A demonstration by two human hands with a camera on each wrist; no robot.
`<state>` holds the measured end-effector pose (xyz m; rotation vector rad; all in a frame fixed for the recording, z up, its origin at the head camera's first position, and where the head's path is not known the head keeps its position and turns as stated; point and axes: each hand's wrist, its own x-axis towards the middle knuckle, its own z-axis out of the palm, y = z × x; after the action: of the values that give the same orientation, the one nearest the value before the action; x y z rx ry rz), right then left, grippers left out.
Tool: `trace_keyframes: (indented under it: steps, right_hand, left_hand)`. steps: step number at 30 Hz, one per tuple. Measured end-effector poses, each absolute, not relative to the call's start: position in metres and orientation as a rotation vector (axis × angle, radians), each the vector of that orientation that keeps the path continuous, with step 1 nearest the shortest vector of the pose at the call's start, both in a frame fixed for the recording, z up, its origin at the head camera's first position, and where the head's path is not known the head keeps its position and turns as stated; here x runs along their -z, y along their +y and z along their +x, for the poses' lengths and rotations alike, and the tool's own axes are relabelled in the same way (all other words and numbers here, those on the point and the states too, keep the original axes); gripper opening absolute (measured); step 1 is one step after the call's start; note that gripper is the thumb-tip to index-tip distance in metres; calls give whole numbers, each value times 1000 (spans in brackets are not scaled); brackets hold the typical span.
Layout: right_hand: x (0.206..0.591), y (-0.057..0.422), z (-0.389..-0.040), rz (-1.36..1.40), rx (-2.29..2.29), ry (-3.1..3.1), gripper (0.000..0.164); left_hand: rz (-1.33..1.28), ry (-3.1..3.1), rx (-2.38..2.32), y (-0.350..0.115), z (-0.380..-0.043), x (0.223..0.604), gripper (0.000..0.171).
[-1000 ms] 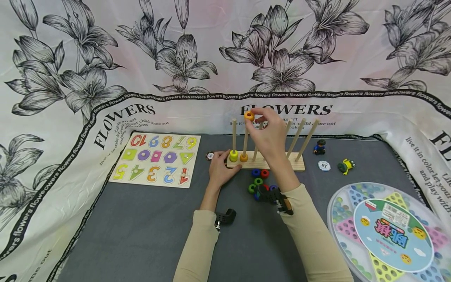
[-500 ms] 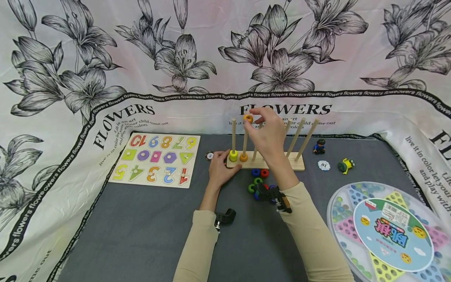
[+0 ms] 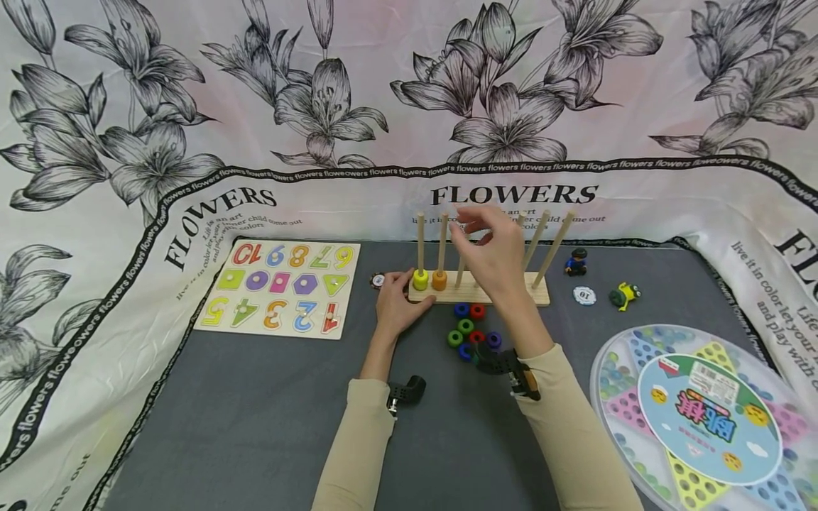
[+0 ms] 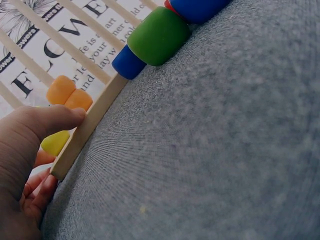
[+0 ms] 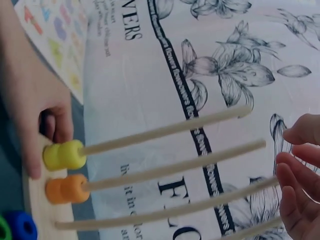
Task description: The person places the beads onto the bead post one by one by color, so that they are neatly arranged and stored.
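Right hand (image 3: 492, 245), empty and loosely curled, hangs near the peg (image 3: 442, 245) bearing two stacked orange rings (image 3: 439, 280), while the left hand (image 3: 397, 305) grips the wooden base (image 3: 486, 295). Ring-threading seems the step; the next move likely calls for pinching one of the loose rings (image 3: 473, 336)

Hidden, cropped and unclear parts by view
Head view: the right hand (image 3: 492, 252) hides the middle of the wooden rack (image 3: 447, 295), so we cannot count its pegs (image 3: 420, 243); the bottom edge crops the round game board (image 3: 709, 447), and the print on its white label (image 3: 714, 381) is too small for us to read. Left wrist view: the left hand (image 4: 21, 150) partly covers the yellow rings (image 4: 56, 143); the top edge cuts a blue ring (image 4: 202, 8). Right wrist view: the number board (image 5: 54, 37) is cropped and appears blurred.
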<state>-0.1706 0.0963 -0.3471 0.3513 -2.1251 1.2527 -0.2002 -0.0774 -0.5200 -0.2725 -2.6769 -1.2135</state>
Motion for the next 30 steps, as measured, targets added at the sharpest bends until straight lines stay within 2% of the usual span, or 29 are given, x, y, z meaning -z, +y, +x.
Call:
trace_keyframes:
  steps: [20,30]
  right_hand:
    - [411,144,-140,181,-1362,-2421,21]
    - [447,169,-122,232,-1470,-2582,26]
  left_hand:
    - [-247,-2692,1242,-76,-198,516,73]
    - [-210,-2730,1234,-74,-199,518,74]
